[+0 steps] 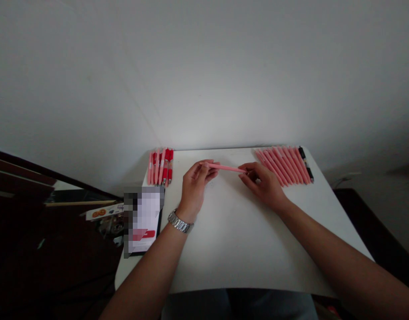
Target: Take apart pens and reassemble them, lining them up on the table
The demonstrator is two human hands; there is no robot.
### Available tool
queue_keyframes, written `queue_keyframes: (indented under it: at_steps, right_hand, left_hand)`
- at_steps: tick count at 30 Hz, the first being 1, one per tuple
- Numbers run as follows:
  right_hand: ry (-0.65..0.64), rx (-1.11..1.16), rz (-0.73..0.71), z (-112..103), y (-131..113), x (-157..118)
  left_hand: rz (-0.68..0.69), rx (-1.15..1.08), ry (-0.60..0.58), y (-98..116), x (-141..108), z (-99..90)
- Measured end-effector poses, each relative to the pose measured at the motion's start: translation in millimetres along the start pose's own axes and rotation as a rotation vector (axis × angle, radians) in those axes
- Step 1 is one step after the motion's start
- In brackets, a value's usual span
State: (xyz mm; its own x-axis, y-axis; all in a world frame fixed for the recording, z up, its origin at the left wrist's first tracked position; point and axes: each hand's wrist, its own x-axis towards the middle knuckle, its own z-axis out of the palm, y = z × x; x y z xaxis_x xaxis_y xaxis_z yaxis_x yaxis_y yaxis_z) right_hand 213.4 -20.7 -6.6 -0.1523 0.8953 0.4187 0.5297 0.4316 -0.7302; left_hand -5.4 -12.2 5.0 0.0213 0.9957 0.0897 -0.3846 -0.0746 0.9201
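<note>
A pink pen is held nearly level above the white table, between my two hands. My left hand pinches its left end, and my right hand has its fingers closed around the right end. Several pink pens lie side by side at the table's back right, with a black pen at the right of that row. At the back left is a smaller group of pink and red pens.
A tablet, partly pixelated, lies along the table's left edge beside my left forearm. A pale wall rises behind the table. Assorted items sit below the table on the left.
</note>
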Motion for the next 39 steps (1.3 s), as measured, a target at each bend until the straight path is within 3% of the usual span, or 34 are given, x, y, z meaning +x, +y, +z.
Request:
queue_keyframes:
  at_steps: [25,39]
  right_hand:
    - [-0.010,0.031,0.033,-1.5,-4.0,1.0]
    - [-0.017,0.164,0.140,-2.7,0.0,-0.2]
  left_hand:
    - [0.010,0.016,0.014,-0.6,0.8,-0.5]
    - [0.007,-0.036,-0.036,-0.9,-0.6,0.4]
